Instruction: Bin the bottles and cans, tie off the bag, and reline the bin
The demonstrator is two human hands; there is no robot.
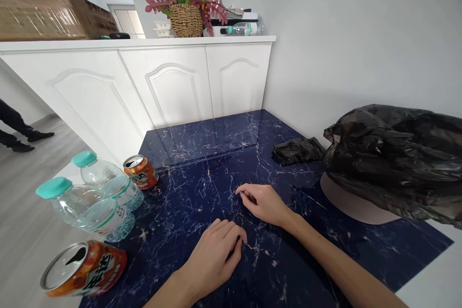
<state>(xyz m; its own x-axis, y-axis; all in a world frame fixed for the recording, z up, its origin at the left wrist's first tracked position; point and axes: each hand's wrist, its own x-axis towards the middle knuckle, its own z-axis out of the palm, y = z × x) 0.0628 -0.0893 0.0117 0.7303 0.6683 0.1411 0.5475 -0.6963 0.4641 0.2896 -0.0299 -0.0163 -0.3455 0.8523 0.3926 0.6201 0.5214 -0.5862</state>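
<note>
My left hand (216, 252) rests on the dark blue marbled table (212, 178), its fingers loosely curled in and nothing visible in them. Further forward and to the right lies my right hand (265, 203), also curled, thumb and forefinger close together around a small gap. The hands are apart from each other. At the table's left side stand two clear plastic bottles with teal caps, a nearer bottle (90, 209) and a farther bottle (111, 180). An opened orange drink can (88, 269) is in front of them, and another opened orange can (141, 172) behind.
At the right, a black plastic bag (393, 163) lines a pale bin (355, 202). Near it lies a folded black bag (299, 150). Beyond the table is a white cabinet (173, 82) bearing a flower basket (186, 19) and a cardboard box (39, 19). A person's legs (16, 122) show far left.
</note>
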